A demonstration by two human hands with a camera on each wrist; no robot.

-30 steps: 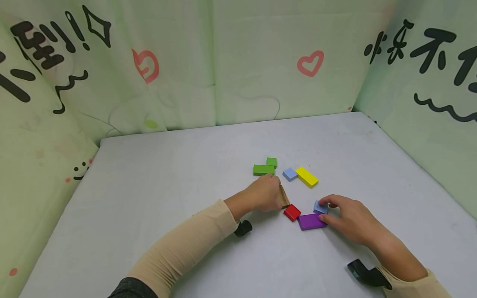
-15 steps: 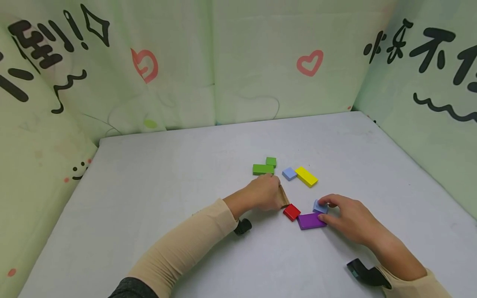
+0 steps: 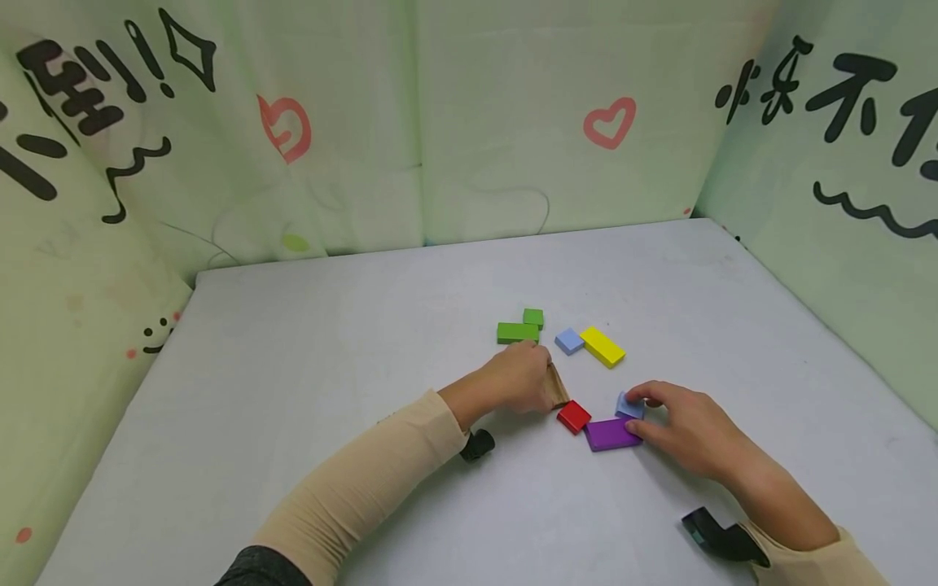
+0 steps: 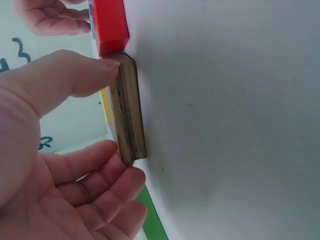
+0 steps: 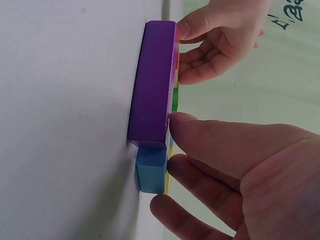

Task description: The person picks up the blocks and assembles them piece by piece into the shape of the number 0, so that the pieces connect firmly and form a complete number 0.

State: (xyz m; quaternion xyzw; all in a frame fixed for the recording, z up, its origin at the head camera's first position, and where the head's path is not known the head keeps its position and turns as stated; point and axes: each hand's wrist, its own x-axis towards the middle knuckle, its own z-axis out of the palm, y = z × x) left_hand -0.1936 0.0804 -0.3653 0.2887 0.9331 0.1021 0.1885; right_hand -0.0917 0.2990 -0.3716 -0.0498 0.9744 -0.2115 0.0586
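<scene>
My left hand (image 3: 519, 378) holds a wooden block (image 4: 127, 110) by its ends, thumb on the near end and fingers at the far one. A red block (image 3: 574, 417) touches the wooden block's near end. Beside the red one lies a long purple block (image 3: 611, 435), their corners meeting. My right hand (image 3: 692, 427) has its thumb on the purple block's right end. Its index finger rests on the far side of a small light blue block (image 5: 151, 170), which sits against the purple block between finger and thumb.
Beyond the left hand lie a long green block (image 3: 517, 333) and a small green block (image 3: 533, 318), touching. Farther right, another light blue block (image 3: 569, 341) meets a yellow block (image 3: 603, 347). Printed curtains (image 3: 476, 122) border the white table (image 3: 308, 342).
</scene>
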